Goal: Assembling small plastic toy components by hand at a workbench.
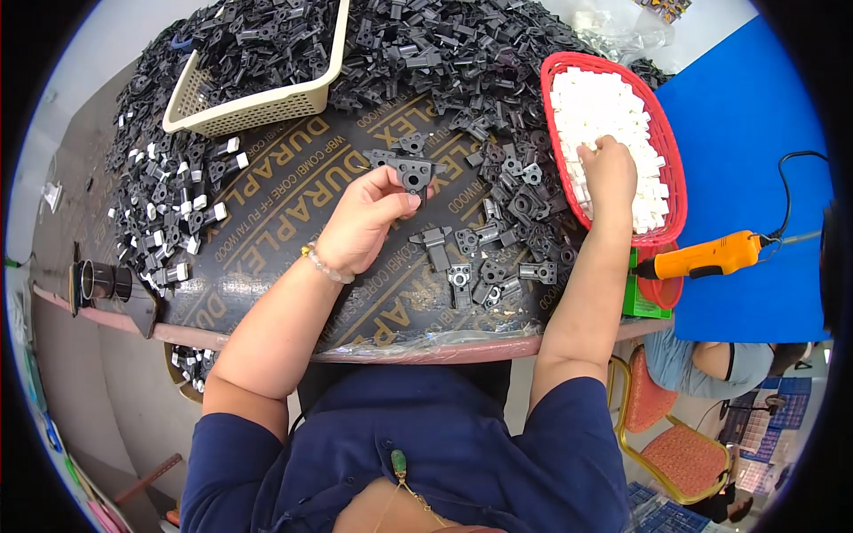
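Note:
My left hand (364,218) is closed, thumb and fingers pinching a black plastic bracket-like part (414,176) with a round hole, above the middle of the table. More black pieces show right behind it; I cannot tell whether they are held too. My right hand (609,176) reaches into a red oval basket (680,191) heaped with small white plastic pieces (600,98). Its fingers are curled down onto the pieces, and whatever is between the fingertips is hidden. Loose black parts (524,200) lie between my two hands.
A large heap of black parts (444,44) covers the far side, with a cream basket (258,111) in it. Black parts with white ends (182,195) lie at left. An orange electric screwdriver (720,256) rests right, beside a green box (644,302). Another person (711,360) sits beyond.

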A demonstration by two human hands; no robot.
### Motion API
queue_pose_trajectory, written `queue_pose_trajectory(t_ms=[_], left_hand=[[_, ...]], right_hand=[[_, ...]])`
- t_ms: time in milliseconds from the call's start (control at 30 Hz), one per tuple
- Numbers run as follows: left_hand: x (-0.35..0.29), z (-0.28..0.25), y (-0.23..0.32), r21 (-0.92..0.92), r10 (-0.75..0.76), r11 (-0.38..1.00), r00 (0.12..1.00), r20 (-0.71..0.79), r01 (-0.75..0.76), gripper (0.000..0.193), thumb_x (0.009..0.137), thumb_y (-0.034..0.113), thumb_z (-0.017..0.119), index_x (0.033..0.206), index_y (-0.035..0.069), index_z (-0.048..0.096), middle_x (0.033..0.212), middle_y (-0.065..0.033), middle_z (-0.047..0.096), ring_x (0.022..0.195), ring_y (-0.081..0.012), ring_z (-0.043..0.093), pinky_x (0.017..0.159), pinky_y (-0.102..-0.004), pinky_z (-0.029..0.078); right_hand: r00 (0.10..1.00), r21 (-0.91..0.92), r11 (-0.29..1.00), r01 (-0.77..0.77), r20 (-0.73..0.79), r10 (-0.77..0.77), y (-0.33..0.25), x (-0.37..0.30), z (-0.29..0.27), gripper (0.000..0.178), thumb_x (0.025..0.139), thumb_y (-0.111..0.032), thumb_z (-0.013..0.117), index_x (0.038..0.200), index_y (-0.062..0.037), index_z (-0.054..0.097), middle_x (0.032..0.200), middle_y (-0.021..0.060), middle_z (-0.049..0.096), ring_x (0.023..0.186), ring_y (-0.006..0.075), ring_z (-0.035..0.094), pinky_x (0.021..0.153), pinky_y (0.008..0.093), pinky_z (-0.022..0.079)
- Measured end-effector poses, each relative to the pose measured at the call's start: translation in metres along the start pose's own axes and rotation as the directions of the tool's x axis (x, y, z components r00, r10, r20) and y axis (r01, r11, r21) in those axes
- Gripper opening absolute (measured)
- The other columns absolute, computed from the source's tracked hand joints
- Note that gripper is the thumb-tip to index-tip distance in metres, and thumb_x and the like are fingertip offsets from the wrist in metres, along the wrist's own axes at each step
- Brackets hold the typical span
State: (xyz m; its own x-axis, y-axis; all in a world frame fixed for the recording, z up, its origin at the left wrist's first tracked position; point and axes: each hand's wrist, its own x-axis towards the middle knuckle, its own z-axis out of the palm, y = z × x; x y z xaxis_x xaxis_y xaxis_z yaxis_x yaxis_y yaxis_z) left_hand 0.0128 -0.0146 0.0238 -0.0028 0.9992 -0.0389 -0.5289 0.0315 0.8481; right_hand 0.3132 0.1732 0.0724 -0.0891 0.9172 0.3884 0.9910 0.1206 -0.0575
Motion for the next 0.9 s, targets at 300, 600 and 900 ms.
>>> queue_pose_trajectory(t_ms=[300, 600, 900], left_hand=[[0.002, -0.008, 0.006, -0.09, 0.064, 0.993, 0.994, -0.087, -0.072, 0.053, 0.089, 0.002, 0.068, 0.136, 0.009, 0.047, 0.1, -0.0018, 0.065, 0.087, -0.0108, 0.06, 0.076, -0.0248, 0.044], [0.008, -0.017, -0.003, -0.155, 0.138, 0.973, 0.973, -0.186, -0.168, 0.05, 0.086, 0.004, 0.078, 0.125, 0.01, 0.048, 0.104, -0.0019, 0.068, 0.09, -0.0094, 0.062, 0.075, -0.0237, 0.045], [0.006, -0.008, -0.007, -0.059, 0.271, 0.954, 0.927, -0.258, -0.296, 0.044, 0.088, 0.004, 0.076, 0.119, 0.009, 0.047, 0.101, -0.0054, 0.068, 0.089, -0.0112, 0.064, 0.07, -0.025, 0.048]], right_hand=[[0.984, 0.681, 0.717, 0.15, -0.171, -0.044, -0.033, -0.014, -0.015, 0.026, 0.086, -0.004, 0.064, 0.112, 0.0016, 0.07, 0.104, 0.0095, 0.069, 0.092, 0.02, 0.068, 0.082, 0.0317, 0.053], [0.81, 0.907, -0.07, -0.416, 0.334, -0.482, -0.147, -0.095, -0.007, 0.032, 0.089, 0.003, 0.069, 0.119, 0.0034, 0.061, 0.101, 0.01, 0.069, 0.088, 0.0159, 0.068, 0.083, 0.0284, 0.056], [0.763, 0.788, -0.243, -0.565, 0.388, -0.516, -0.155, -0.102, 0.012, 0.026, 0.088, 0.001, 0.072, 0.112, 0.0015, 0.061, 0.101, 0.0133, 0.07, 0.088, 0.0201, 0.07, 0.084, 0.0324, 0.058]])
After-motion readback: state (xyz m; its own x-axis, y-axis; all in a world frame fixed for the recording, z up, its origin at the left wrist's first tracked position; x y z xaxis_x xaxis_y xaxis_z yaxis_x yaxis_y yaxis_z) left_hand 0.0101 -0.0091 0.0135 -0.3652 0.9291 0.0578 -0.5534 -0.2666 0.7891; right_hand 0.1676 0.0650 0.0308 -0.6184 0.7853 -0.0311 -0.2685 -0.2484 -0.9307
